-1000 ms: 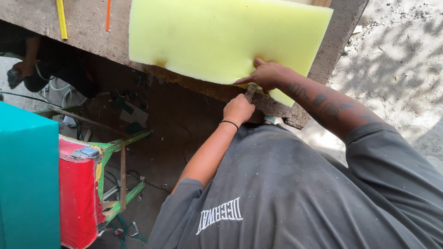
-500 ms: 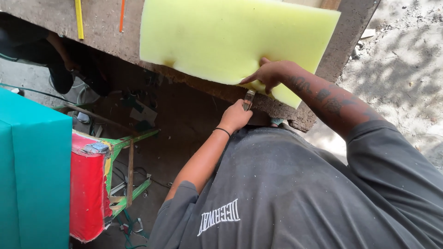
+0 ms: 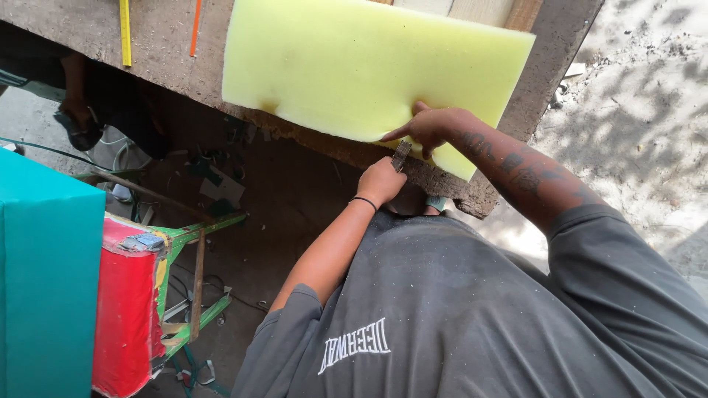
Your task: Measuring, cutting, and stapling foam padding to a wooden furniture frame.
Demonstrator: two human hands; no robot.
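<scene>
Head view, looking down over the person's own grey shirt to a worn wooden table (image 3: 169, 55). A sheet of pale yellow foam (image 3: 354, 66) lies flat on the table towards its near right corner, and its near right corner overhangs the table's near edge.

The right hand (image 3: 431, 127), on a tattooed forearm, rests open on the foam at that near edge. Its fingers are laid down rather than curled, the index stretched to the left, and whether the thumb hooks under the sheet cannot be seen. The left hand (image 3: 380, 180), with a black wristband (image 3: 363, 200), is closed round a narrow flat blade (image 3: 400, 155). The blade's upper end meets the foam's near edge just below the right hand.

Over the last second little has altered. The right hand stays pressed on the same part of the sheet, and the left hand keeps the blade at nearly the same point on the edge, only slightly lowered and raised again. The foam has not shifted on the table. By judgement, the cut at the edge is barely advancing, and the sheet is held steady for it.

Along the table's far left lie a yellow measuring strip (image 3: 124, 33) and an orange pencil (image 3: 194, 29). On the ground at left stand a teal block (image 3: 44, 280), a red padded piece (image 3: 125, 317) and a green frame (image 3: 188, 236).
</scene>
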